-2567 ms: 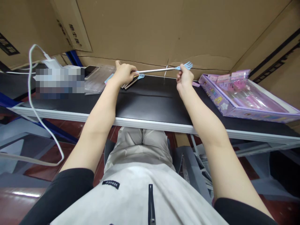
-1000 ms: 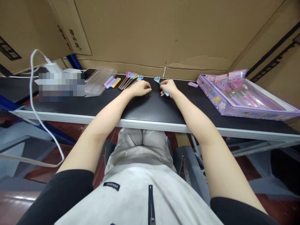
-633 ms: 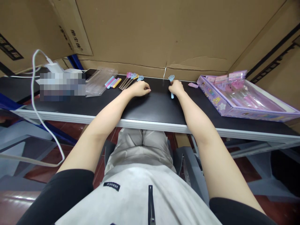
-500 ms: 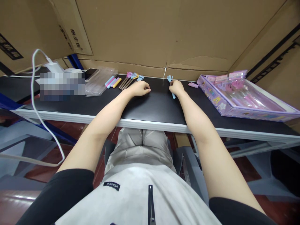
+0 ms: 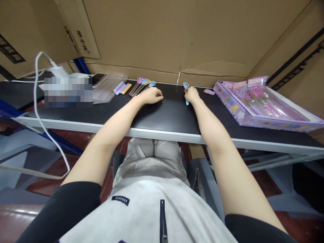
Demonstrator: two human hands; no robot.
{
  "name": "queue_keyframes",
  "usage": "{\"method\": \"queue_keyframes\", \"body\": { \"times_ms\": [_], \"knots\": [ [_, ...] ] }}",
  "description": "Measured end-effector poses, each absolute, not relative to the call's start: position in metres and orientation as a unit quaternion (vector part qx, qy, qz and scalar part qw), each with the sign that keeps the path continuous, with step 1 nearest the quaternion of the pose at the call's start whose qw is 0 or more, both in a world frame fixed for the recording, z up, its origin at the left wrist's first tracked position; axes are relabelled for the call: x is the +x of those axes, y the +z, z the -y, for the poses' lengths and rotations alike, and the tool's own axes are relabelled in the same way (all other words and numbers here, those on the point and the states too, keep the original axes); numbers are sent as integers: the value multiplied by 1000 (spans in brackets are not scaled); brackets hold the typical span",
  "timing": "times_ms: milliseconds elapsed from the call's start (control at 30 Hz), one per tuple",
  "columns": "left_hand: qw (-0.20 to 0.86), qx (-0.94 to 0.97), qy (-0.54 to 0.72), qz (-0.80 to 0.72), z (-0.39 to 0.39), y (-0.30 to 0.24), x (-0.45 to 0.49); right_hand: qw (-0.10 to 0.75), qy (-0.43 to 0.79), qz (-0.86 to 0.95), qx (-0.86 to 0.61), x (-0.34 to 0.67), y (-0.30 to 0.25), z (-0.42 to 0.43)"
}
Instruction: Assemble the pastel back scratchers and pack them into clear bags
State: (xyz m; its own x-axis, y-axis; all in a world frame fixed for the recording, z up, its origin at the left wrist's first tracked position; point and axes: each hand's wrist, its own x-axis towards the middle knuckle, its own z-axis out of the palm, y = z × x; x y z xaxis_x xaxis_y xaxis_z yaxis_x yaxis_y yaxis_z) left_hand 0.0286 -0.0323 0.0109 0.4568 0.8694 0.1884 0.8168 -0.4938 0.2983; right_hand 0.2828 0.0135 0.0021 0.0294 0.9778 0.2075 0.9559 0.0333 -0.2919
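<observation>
My right hand [image 5: 192,95] is closed round a blue back scratcher [image 5: 186,85], its claw head pointing to the back of the table and its blue handle end showing below the fingers. My left hand [image 5: 152,96] rests on the table with its fingers curled in, and nothing shows in them. Just behind it lies another blue back scratcher [image 5: 152,83], partly hidden by the hand. To its left are several back scratchers [image 5: 141,85] with pink, blue and yellow claws and metal rods. Beside those lie several coloured handles [image 5: 122,88] in blue, pink, purple and yellow.
A purple display box [image 5: 243,113] with wrapped pieces stands at the right. A small pink packet [image 5: 209,91] lies beside it. Clear plastic bags [image 5: 108,88] and a white cable [image 5: 37,111] are at the left. Cardboard [image 5: 157,37] walls the black table's [image 5: 167,116] back.
The blue back scratcher in my right hand has turned a little, its claw head moving slightly right and its handle end showing less. My left hand has stayed in place.
</observation>
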Motion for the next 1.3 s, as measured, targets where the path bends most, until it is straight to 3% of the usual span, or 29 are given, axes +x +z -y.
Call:
{"method": "queue_keyframes", "body": {
  "times_ms": [600,867,1033,1300],
  "knots": [
    [86,851,163,-492,33,10,28,141,41,699,-700,285,5,-14],
    [78,854,153,-491,37,12,29,85,-49,782,-615,260,13,9],
    [85,852,168,-488,37,12,29,15,-6,845,-534,237,11,22],
    [104,845,182,-492,40,15,25,30,21,850,-526,237,15,28]
  ]
}}
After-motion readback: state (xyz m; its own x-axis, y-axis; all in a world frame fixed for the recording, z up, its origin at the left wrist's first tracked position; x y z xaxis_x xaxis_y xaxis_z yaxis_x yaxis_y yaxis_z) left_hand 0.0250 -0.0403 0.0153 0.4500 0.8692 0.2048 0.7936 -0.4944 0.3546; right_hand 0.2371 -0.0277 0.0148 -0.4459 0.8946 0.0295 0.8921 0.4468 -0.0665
